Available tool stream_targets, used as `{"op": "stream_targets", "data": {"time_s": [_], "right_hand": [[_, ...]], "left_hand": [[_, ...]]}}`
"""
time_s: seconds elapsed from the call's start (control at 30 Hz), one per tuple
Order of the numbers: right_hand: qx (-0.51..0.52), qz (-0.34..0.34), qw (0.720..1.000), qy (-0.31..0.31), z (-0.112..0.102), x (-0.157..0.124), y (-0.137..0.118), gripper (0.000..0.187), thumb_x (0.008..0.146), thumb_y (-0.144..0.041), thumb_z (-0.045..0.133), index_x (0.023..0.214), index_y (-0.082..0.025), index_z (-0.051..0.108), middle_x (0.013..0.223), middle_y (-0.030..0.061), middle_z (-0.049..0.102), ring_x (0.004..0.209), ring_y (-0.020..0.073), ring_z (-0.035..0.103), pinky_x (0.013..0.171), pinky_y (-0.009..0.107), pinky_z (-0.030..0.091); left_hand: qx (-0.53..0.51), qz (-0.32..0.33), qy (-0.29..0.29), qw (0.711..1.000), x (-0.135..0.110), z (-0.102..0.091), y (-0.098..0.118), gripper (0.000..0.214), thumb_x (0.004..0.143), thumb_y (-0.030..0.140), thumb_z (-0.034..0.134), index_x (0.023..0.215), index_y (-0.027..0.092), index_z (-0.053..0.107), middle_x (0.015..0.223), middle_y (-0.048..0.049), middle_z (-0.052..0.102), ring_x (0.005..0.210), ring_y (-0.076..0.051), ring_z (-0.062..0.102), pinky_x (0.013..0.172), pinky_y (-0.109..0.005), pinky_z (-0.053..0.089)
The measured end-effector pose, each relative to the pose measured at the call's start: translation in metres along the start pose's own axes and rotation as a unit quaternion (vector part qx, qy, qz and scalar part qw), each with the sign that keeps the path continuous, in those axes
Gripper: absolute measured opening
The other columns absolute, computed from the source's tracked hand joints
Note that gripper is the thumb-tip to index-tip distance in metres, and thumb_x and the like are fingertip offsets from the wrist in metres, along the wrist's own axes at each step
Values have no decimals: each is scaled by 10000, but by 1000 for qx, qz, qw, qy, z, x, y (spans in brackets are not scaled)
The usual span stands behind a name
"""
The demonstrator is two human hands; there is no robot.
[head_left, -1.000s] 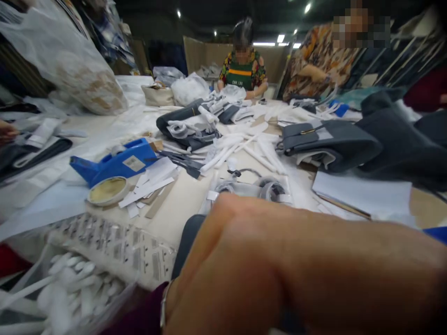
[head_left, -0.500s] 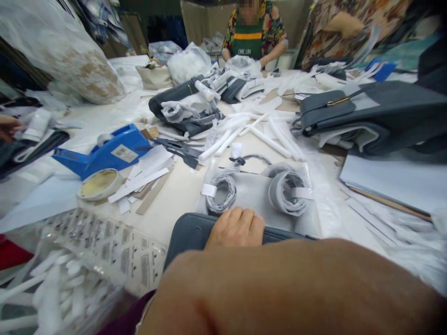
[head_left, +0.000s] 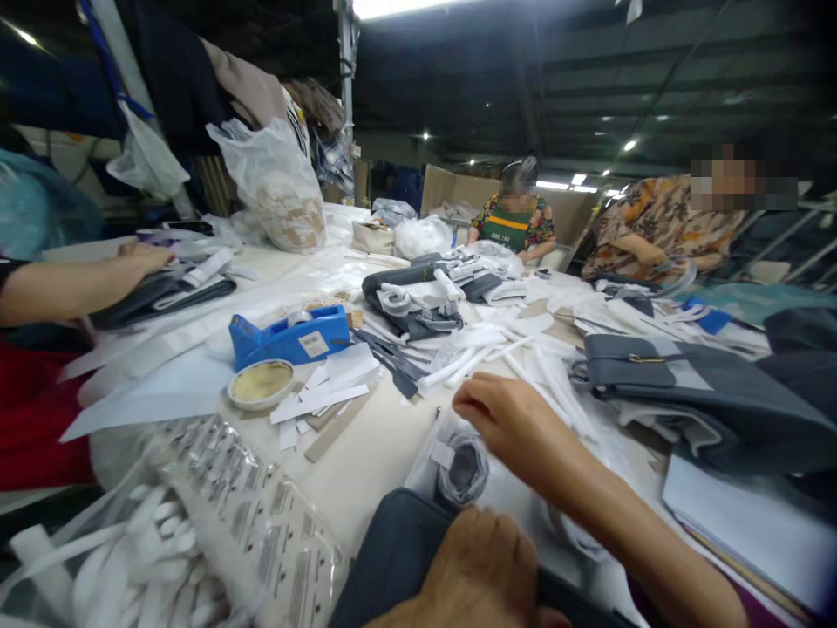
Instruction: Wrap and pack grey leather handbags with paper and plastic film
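Note:
My left hand (head_left: pixel 480 571) lies at the bottom centre on a dark grey bag (head_left: pixel 392 558), its fingers bent over the bag's top. My right hand (head_left: pixel 506 419) reaches in from the lower right. It hovers over a clear plastic packet with a grey foam-wrapped roll (head_left: pixel 461 467). Its fingers are curled together towards the thumb, and what they pinch, if anything, is hidden.
A blue tape dispenser (head_left: pixel 291 336), a round tin (head_left: pixel 261 382) and paper strips (head_left: pixel 327 392) lie to the left. White foam tubes (head_left: pixel 484 349) and grey bags (head_left: pixel 686 392) lie ahead and right. A label packet (head_left: pixel 261 506) is near left. Other people work around the table; a co-worker's arm (head_left: pixel 78 283) is at left.
The camera has tilted up. My right arm, which filled the foreground, has stretched forward over the wrapped rolls. My left hand has slid back on the dark grey bag.

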State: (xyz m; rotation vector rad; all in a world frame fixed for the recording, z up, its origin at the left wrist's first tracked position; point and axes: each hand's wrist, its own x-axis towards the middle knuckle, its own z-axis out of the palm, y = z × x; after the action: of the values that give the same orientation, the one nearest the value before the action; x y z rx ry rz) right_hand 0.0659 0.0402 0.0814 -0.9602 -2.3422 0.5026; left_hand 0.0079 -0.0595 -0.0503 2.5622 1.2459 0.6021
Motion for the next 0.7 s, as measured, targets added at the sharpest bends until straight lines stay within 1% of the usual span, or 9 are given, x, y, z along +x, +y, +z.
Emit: {"op": "stream_targets", "data": {"time_s": [0.07,0.1,0.17,0.27,0.4,0.5,0.57,0.63,0.7], "right_hand": [[-122,6,991,-55,15,40,37,177,733,-66,564,645,-196,645,622,28,588,597,156,513,563,265,306],[-160,11,983,-89,23,57,54,191,698,-24,575,694,-194,662,657,30,603,615,158,527,563,261,309],[-220,-16,964,-148,41,82,79,318,629,56,572,784,-203,673,777,37,633,654,161,550,560,255,312],[-258,-49,949,-171,66,97,93,426,606,101,542,871,-211,658,889,60,629,703,175,568,566,258,326],[-267,-48,953,-137,80,96,91,367,668,90,504,869,-187,635,956,109,617,852,217,574,655,286,370],[-253,-49,959,-117,66,96,92,279,672,47,557,801,-193,619,925,83,633,922,225,564,758,311,387],[-245,-41,964,-91,44,97,93,268,705,-1,565,875,-204,605,943,57,643,938,213,567,812,329,391],[-168,-18,985,-17,11,95,90,259,756,-65,538,969,-209,565,973,43,645,933,192,580,836,339,402],[6,15,995,95,-29,85,80,205,794,-168,535,993,-214,513,928,28,648,891,173,599,833,341,421]], "left_hand": [[64,5,29,998,0,-1,1,568,809,676,449,873,141,629,770,-127,628,755,-264,582,639,-388,406],[86,10,41,995,0,0,1,574,803,681,456,857,136,630,744,-118,623,729,-253,579,617,-377,398],[99,22,56,993,0,0,1,568,789,683,483,842,137,630,712,-103,615,696,-236,572,588,-362,384],[94,36,55,993,2,-1,0,557,767,687,515,816,145,633,689,-99,612,667,-228,567,553,-354,366],[82,27,22,996,3,-6,1,551,776,660,528,863,129,646,743,-120,638,710,-251,585,579,-364,395],[55,-1,2,998,0,-12,3,542,787,627,534,933,116,642,833,-139,649,789,-281,595,659,-398,438],[27,-22,-3,999,-4,-18,5,514,794,595,544,965,119,634,890,-145,646,848,-293,591,726,-419,452],[-6,-36,-8,999,-9,-26,8,482,804,570,542,983,131,625,942,-144,637,903,-299,581,790,-435,451],[-33,-42,-8,999,-15,-34,10,461,814,558,529,1000,144,616,998,-142,624,950,-300,568,851,-448,440]]}}
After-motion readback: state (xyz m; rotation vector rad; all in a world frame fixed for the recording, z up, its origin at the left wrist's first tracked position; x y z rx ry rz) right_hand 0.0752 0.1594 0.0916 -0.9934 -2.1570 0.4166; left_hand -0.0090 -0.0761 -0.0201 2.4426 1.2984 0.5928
